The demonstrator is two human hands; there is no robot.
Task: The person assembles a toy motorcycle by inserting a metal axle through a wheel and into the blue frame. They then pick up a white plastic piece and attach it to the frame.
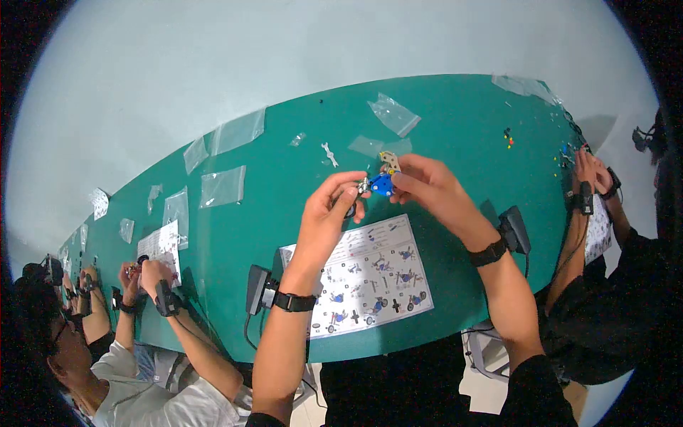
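Between my two hands, above the green table (284,178), is a small model (382,185) with a blue part, a tan piece on top and grey parts at its left. My left hand (336,201) pinches the grey end, with a dark round part by its fingers. From the right, my right hand (425,186) grips the blue and tan parts. A printed instruction sheet (366,277) lies below my hands. Beyond them are a white wrench-shaped tool (329,154) and a clear plastic bag (393,115).
More clear bags (223,186) lie at the left. Small loose parts (509,139) are on the right. One person (135,377) works at the left over another sheet (162,249); a co-worker's hands (594,171) are at the right edge.
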